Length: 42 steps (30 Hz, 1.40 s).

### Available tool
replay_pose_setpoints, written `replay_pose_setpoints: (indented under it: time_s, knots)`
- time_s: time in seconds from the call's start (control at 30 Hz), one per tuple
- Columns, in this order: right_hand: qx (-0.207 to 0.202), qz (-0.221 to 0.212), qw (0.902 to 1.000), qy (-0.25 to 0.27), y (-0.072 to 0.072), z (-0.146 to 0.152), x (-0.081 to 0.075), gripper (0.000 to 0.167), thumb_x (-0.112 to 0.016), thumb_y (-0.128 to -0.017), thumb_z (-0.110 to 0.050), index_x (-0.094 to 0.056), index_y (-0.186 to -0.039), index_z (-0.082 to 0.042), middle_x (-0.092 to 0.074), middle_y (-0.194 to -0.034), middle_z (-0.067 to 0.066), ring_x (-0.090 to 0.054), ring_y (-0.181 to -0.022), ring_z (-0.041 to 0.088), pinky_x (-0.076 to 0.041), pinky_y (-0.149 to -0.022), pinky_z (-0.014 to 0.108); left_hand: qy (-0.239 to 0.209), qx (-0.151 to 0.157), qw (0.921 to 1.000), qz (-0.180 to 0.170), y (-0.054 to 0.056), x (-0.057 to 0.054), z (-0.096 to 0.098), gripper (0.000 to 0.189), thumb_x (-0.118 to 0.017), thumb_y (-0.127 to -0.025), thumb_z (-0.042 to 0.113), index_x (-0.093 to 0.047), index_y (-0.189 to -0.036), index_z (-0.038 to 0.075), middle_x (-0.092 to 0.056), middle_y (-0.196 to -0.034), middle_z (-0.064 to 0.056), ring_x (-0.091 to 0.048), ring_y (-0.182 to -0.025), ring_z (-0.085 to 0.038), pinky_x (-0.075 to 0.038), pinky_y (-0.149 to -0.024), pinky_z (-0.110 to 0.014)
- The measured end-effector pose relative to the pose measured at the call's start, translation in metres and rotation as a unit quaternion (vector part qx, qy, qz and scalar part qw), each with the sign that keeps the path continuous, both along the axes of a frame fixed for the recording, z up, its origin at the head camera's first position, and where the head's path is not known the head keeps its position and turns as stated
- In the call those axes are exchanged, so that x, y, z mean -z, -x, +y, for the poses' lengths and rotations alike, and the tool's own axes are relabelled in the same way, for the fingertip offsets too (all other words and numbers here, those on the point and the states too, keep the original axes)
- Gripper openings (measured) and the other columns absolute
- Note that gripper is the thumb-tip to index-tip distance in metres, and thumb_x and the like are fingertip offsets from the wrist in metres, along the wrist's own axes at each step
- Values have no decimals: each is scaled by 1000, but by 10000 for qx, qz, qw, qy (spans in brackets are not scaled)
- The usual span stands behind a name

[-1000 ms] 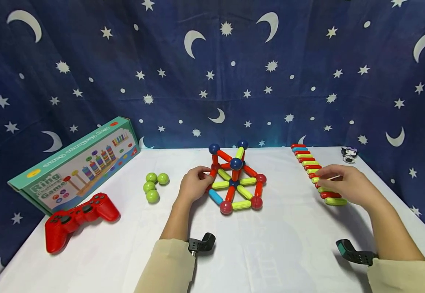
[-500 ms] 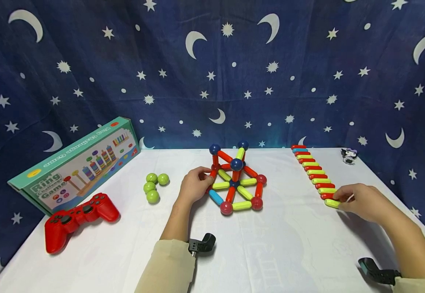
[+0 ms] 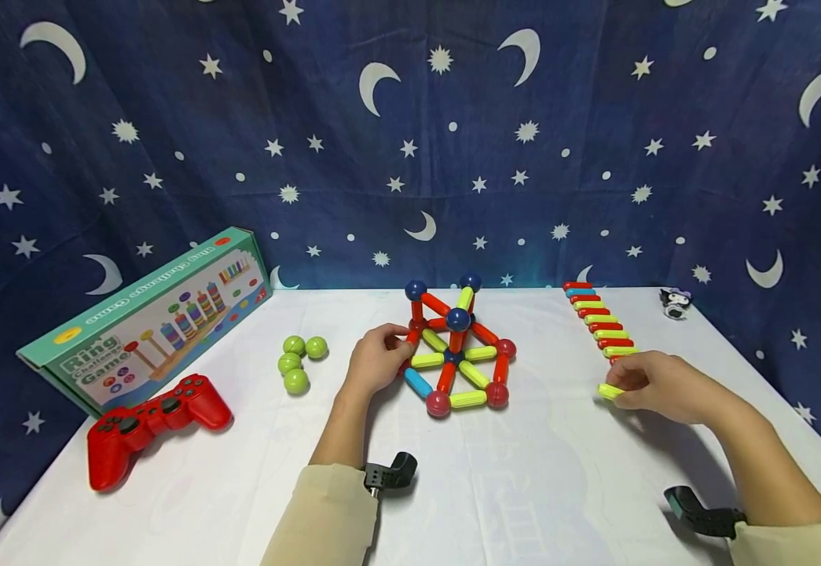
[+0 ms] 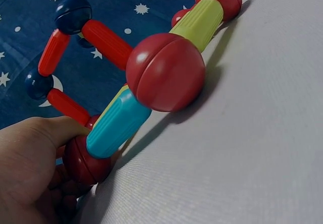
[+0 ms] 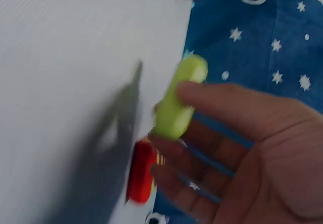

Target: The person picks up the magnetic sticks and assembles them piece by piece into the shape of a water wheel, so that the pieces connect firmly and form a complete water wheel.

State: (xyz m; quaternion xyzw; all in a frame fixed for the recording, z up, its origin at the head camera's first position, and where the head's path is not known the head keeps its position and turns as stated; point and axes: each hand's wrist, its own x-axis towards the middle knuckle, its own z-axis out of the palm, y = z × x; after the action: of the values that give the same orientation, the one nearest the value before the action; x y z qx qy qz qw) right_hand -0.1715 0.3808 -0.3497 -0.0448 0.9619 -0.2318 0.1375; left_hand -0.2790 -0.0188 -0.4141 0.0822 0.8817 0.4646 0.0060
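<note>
A framework of magnetic sticks and balls [image 3: 455, 357] stands mid-table, its hexagonal base of red, yellow-green and blue sticks topped by raised navy balls. At its left corner my left hand [image 3: 373, 360] holds a red ball [image 4: 83, 163], thumb over it beside the blue stick [image 4: 117, 125]. My right hand [image 3: 668, 387] pinches a yellow-green magnetic stick [image 5: 174, 115] between thumb and fingers, above the table on the right. Behind that hand runs a row of sticks [image 3: 609, 334], mostly red and yellow-green, its near end partly hidden by the hand.
Several green balls [image 3: 296, 382] lie left of the framework. Farther left are a red game controller [image 3: 159, 420] and a ring game box [image 3: 163, 322]. A small black-and-white figure [image 3: 676, 303] sits at the back right. A starry curtain [image 3: 410, 141] hangs behind the table.
My right hand moved toward the near end of the stick row, took the nearest yellow-green stick and carried it left, away from the row. My left hand has stayed at the framework.
</note>
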Motion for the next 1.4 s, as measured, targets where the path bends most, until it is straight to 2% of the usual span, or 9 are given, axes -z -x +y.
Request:
replay_pose_setpoints:
  time_s: [0.1, 0.17, 0.33, 0.4, 0.57, 0.9, 1.03, 1.23, 1.4]
  knots:
    - [-169, 445, 9975, 516, 6, -16, -7, 23, -79, -89, -15, -72, -109, -7, -69, -97, 1, -59, -88, 17, -51, -72, 25, 9, 11, 10000, 13, 1, 1, 0, 30, -66, -96, 21, -73, -123, 10, -69, -92, -7, -59, -84, -21, -47, -75, -31]
    - [-127, 616, 9947, 811, 11, -27, -13, 24, -79, -90, -18, -73, -112, -9, -70, -100, 3, -60, -87, 17, -52, -67, 26, 22, 19, 10000, 1, 1, 1, 1, 30, -67, -96, 20, -73, -123, 10, -69, -92, -7, -59, -84, -21, -47, -75, -31]
    - [36, 749, 9896, 1228, 26, -55, -27, 27, -78, -92, -23, -73, -117, -12, -72, -110, 8, -67, -91, 23, -56, -69, 33, 43, -19, 10000, -48, -1, 0, 1, 30, -67, -96, 21, -73, -124, 11, -69, -94, -6, -59, -85, -21, -47, -76, -31]
    - [-33, 863, 9880, 1284, 33, -65, -31, 27, -77, -93, -22, -74, -117, -11, -72, -112, 9, -69, -93, 26, -57, -76, 35, 35, -24, 10000, -52, -1, -1, 1, 30, -66, -96, 21, -73, -125, 11, -69, -94, -7, -59, -85, -21, -48, -77, -31]
    - [-108, 991, 9862, 1322, 51, -88, -37, 24, -76, -94, -19, -74, -117, -11, -72, -114, 11, -69, -93, 25, -57, -78, 36, -7, -12, 10000, -27, -1, -2, 0, 30, -66, -96, 20, -73, -124, 10, -69, -93, -7, -59, -85, -22, -48, -77, -32]
    - [-274, 773, 9902, 1128, 75, -124, -41, 29, -74, -94, -16, -73, -123, -11, -74, -118, 11, -65, -103, 28, -59, -82, 37, -13, 2, 10000, -80, -1, 0, 0, 31, -66, -96, 19, -72, -125, 10, -68, -94, -7, -58, -85, -21, -47, -75, -31]
    - [-204, 715, 9916, 1062, 79, -134, -41, 28, -73, -94, -15, -74, -122, -12, -72, -122, 13, -63, -109, 33, -60, -84, 40, -25, -27, 10000, -70, -1, -1, 1, 30, -66, -96, 19, -73, -124, 10, -68, -93, -7, -58, -84, -21, -47, -75, -30]
    - [-123, 774, 9918, 1012, 80, -140, -39, 29, -70, -95, -10, -73, -124, -11, -70, -125, 14, -59, -122, 39, -57, -95, 52, -14, 10, 10000, -10, -2, -3, 2, 31, -65, -96, 19, -73, -124, 8, -68, -94, -8, -59, -85, -22, -48, -77, -32]
    - [-77, 926, 9900, 1061, 79, -142, -38, 29, -70, -95, -8, -73, -124, -11, -70, -124, 14, -59, -123, 39, -54, -99, 55, -8, -11, 10000, -16, -2, -3, 1, 31, -66, -96, 19, -73, -124, 9, -68, -93, -8, -58, -84, -21, -48, -76, -32]
